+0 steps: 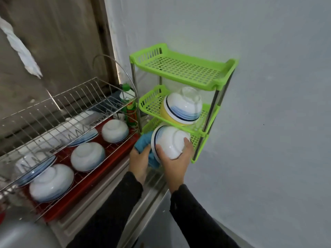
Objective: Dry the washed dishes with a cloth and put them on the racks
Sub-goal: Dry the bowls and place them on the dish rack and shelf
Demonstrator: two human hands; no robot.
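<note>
The green three-tier rack point(217, 85) has open room on its top shelf; stacked bowls point(182, 108) crowd the middle one. Drying looks underway: the right hand point(174, 161) grips a blue-striped bowl point(172, 140) before the bottom shelf's edge, and the left hand point(138, 158) bunches the blue cloth point(143, 142) at its rim. Shelving it next means clearing the raised lips.

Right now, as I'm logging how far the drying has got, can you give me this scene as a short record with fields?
left hand: grips blue cloth beside the bowl's rim
right hand: holds white bowl, tipped on its side
green rack: middle shelf carries stacked bowls, upturned and tilted
metal rack: three upturned bowls on the lower level, plates behind them
</note>
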